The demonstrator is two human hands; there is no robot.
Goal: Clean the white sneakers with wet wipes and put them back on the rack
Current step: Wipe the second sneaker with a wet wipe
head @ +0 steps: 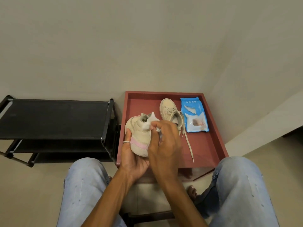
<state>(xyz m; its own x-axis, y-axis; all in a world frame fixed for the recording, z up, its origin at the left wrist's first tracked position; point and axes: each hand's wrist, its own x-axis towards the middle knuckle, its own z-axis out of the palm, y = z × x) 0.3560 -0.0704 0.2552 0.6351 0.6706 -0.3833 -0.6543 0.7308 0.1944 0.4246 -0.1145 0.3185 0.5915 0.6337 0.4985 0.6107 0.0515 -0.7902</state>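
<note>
Black metal-framed shoe rack with fabric shelves (54, 118), far left: no shoes on its top shelf; the lower shelves are mostly hidden. Dull-red square tray-topped table (205, 145), centre right, carries the work.

Left hand (131, 154) grips the first off-white sneaker with a pink heel stripe (141, 133) from beneath, heel toward the camera, over the tray's near-left corner. Right hand (165, 145) is clenched round a crumpled white wet wipe (150, 123), which is pressed to that sneaker's collar.

Second off-white sneaker (170, 112) lies on the far part of the tray, laces loose and trailing toward the near edge; neither hand touches it. Blue plastic wipe pack (195, 115) lies just right of it; flap open or closed, cannot tell.

Judgement: wiping of shoe one is under way. Whether shoe two is already cleaned, cannot tell. Both returns to the rack are outstanding
</note>
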